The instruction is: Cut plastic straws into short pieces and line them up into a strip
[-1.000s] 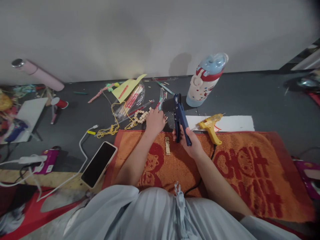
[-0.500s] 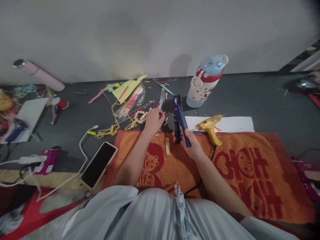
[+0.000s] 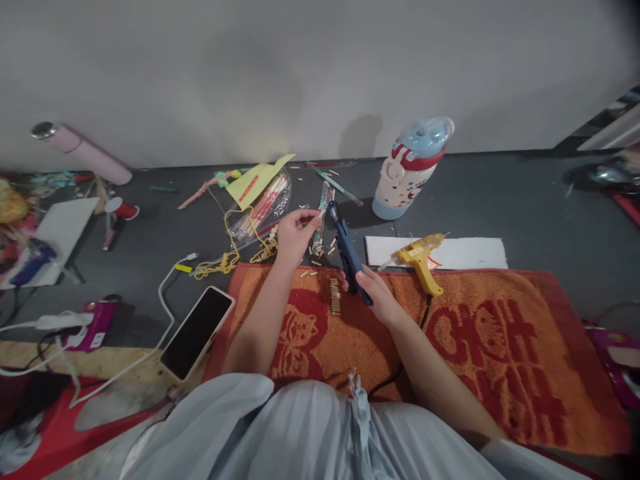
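Observation:
My left hand (image 3: 297, 235) pinches a small pale stick (image 3: 320, 215) between thumb and fingertips, above the dark table. To its right, my right hand (image 3: 376, 293) is wrapped round the handles of a blue cutter-like tool (image 3: 347, 250), whose head is close to the stick. Whether the jaws touch the stick cannot be made out. Several short stick pieces are scattered below the tool's head. A neat column of short pieces (image 3: 335, 297) lies on the orange towel (image 3: 360, 347) between my forearms.
Behind my left hand lie a bag of red-and-white sticks (image 3: 267, 203), yellow paper (image 3: 257, 180) and yellow cord (image 3: 223, 264). A bottle (image 3: 407, 173) stands behind the yellow glue gun (image 3: 423, 260), which rests on a white strip (image 3: 470, 253). A phone (image 3: 197, 333) lies at the left.
My left hand has moved slightly left and up, now showing the pale stick. The blue tool in my right hand has shifted left and a little down. More short pieces are visible on the table.

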A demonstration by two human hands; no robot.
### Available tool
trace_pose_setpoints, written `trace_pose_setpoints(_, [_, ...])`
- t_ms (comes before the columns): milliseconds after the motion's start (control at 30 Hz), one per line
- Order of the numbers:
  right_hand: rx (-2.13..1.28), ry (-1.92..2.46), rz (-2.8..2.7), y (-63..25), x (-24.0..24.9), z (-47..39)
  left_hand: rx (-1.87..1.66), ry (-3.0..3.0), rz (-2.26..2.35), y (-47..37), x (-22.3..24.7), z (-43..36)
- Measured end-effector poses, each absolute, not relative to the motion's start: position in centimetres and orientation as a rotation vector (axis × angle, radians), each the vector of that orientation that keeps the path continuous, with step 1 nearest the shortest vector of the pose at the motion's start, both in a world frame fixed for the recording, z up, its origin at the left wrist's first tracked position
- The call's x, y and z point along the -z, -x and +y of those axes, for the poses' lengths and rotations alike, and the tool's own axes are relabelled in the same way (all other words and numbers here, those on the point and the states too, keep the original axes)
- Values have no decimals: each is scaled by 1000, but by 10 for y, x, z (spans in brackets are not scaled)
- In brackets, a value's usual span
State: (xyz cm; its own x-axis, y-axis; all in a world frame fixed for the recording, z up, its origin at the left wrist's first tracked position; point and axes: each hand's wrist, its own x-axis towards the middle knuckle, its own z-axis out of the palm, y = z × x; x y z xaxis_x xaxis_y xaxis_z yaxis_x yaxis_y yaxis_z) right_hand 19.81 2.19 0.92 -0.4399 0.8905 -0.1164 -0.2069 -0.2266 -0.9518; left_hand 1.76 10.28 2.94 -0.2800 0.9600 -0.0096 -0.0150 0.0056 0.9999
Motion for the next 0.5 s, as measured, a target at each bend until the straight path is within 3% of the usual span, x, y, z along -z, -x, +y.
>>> trace_pose_setpoints(500, [-1802, 861, -1280, -200, -12, 21, -1417, -1274, 1555, -27, -43, 95])
